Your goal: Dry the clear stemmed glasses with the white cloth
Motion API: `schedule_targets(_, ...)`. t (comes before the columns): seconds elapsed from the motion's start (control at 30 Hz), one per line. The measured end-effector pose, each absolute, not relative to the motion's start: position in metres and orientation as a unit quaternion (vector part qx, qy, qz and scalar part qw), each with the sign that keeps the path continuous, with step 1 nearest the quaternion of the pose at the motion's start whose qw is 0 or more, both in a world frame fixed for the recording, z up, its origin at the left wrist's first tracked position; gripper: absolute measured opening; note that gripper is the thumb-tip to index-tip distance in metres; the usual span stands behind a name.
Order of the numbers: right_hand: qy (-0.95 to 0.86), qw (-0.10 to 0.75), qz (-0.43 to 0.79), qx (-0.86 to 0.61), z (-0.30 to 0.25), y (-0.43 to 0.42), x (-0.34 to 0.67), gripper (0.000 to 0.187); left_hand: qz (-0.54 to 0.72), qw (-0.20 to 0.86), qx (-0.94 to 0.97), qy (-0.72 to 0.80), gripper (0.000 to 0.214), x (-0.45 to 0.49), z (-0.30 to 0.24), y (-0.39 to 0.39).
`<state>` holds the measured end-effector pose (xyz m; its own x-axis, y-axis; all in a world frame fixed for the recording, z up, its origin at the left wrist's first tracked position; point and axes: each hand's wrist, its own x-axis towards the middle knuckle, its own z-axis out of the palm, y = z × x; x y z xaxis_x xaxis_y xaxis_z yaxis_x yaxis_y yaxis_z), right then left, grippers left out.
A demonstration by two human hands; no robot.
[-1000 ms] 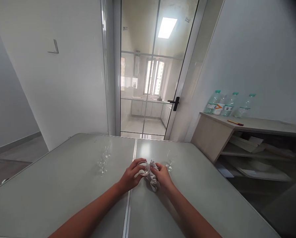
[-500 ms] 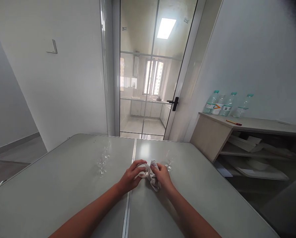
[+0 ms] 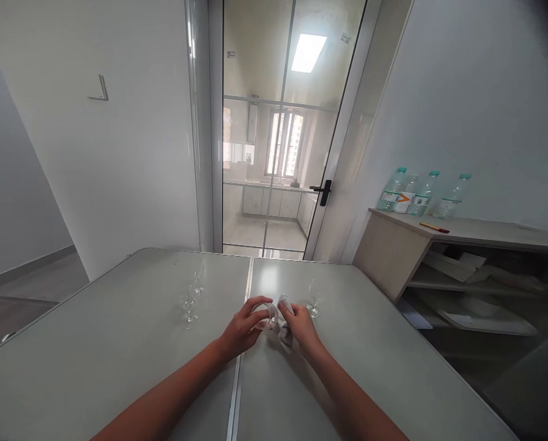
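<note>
Glass (image 3: 273,315), clear and round-rimmed, is held above the middle of the table (image 3: 117,349), near the metal seam (image 3: 233,407). Left hand (image 3: 243,326) grasps it by the side, fingers and thumb curled about the wall, the round mouth turned toward the viewer. Right hand (image 3: 305,327) pinches a crumpled pale cloth (image 3: 284,334), its lower folds hanging below the fingers. The cloth is right beside the glass; contact between the two appears likely but cannot be confirmed from this angle. Clear stemmed glasses (image 3: 190,301) stand in a cluster on the left half of the table. Another stemmed glass (image 3: 314,310) stands just beyond the right hand. Plastic bottles (image 3: 420,195) with green caps are noted on the cabinet (image 3: 391,252) at right.
</note>
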<state>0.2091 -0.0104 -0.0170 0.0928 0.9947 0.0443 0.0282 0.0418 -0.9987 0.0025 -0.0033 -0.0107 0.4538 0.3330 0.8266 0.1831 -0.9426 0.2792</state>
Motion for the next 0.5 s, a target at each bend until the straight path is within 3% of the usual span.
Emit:
schedule_targets(0.17, -0.454, 0.496, 0.6, -0.433, -0.016, -0.018, 0.196, 0.056, 0.497, 0.087, 0.853, 0.132, 0.039, 0.002, -0.009, -0.006)
schedule_targets(0.27, -0.464, 0.461, 0.607, -0.451, -0.019, -0.018, 0.196, 0.052, 0.508, 0.096, 0.843, 0.151, 0.033, 0.003, -0.007, -0.007)
schedule_targets(0.4, -0.536, 0.482, 0.416, -0.554, -0.016, -0.015, 0.206, 0.043, 0.535, 0.127, 0.813, 0.192, 0.028, 0.006, -0.005, -0.006)
schedule_targets(0.5, -0.56, 0.522, 0.252, -0.592, -0.005, -0.014, 0.211, 0.018, 0.56, 0.162, 0.778, 0.234, 0.037, 0.006, -0.003, -0.005)
